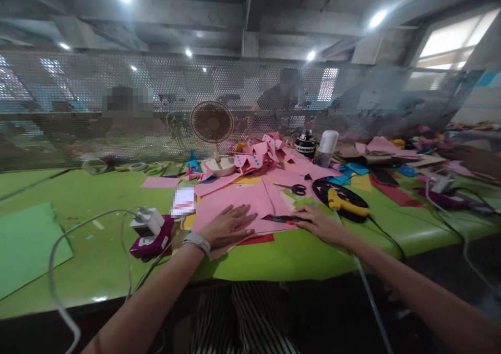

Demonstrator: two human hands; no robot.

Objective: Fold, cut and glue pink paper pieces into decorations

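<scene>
My left hand [230, 226] lies flat with its fingers spread on a sheet of pink paper [235, 200]. A pale band circles that wrist. My right hand [319, 222] rests at the paper's right edge, its fingers closed over the right end of a slim black tool [285, 219] with a small red part. The tool lies low over the paper, pointing left toward my left fingertips; its exact kind is not clear. Behind it lie black-handled scissors [298, 189]. To the right, a yellow glue gun [346, 203] rests on a round black tray [321, 189].
A purple power block with white chargers [147, 222] and loose cables sits on the left. Behind the paper stand a small fan [212, 123], folded pink paper shapes [258, 155], a black jar [306, 144] and a white-topped bottle [329, 142]. A perforated screen [164, 93] borders the table's far side.
</scene>
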